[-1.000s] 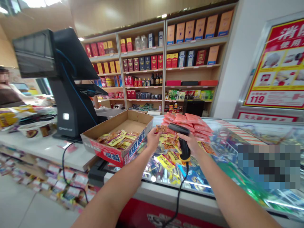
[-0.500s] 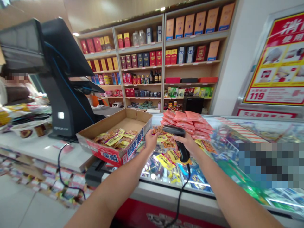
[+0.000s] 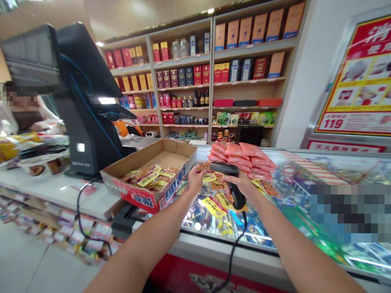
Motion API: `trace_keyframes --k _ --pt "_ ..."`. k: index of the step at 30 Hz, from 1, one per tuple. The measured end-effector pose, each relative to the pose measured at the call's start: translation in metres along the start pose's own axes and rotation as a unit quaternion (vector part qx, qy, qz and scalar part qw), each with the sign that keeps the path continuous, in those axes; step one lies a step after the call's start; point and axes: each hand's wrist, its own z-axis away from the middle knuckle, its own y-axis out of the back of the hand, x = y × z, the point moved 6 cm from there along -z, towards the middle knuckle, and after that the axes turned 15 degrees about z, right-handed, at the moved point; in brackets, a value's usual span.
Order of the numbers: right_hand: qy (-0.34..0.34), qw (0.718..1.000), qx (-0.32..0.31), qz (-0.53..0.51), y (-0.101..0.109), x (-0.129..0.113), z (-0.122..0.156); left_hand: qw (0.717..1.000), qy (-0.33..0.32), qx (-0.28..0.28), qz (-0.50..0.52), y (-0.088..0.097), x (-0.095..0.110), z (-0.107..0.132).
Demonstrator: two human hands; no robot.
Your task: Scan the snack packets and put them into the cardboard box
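Observation:
My right hand [image 3: 240, 183] is closed round a black barcode scanner [image 3: 233, 181], whose head points left. Its cable runs down over the counter front. With thumb and fingers together, my left hand [image 3: 195, 179] pinches the left edge of a snack packet [image 3: 209, 177], partly hidden behind the scanner. More yellow-labelled snack packets [image 3: 214, 206] lie on the glass below. Left of my hands stands an open cardboard box [image 3: 117, 187] with several similar packets [image 3: 149, 176] inside. Just behind the scanner is a pile of pink packets [image 3: 241, 154].
A dark checkout terminal [image 3: 88, 101] stands on the white counter [image 3: 61, 199] at left, its cable hanging down. Beyond it is a person [image 3: 27, 118]. The glass display case [image 3: 299, 171] extends right. Shelves of boxed goods [image 3: 183, 77] line the back.
The view has shifted very slightly, so things sit a little further right. A bright light now shows on the terminal's lower screen edge. Both hands keep nearly the same pose.

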Motion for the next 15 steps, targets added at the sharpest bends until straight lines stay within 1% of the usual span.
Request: trace_keyframes --k 3,9,12,15 --pt "-0.003 1.000 -0.001 0.008 0.000 0.000 0.000 1.000 0.006 0.000 0.009 -0.001 0.000 0.000" --pt "0.017 1.000 0.013 -0.009 -0.001 -0.001 -0.002 1.000 -0.013 0.017 0.000 0.002 0.006 0.001" --pt "0.009 1.000 0.011 -0.010 -0.002 0.004 -0.004 0.999 -0.016 0.037 0.010 0.005 0.009 0.001" --pt "-0.003 1.000 0.005 -0.019 -0.006 -0.001 -0.006 0.995 -0.023 0.076 0.061 0.010 0.017 -0.002"
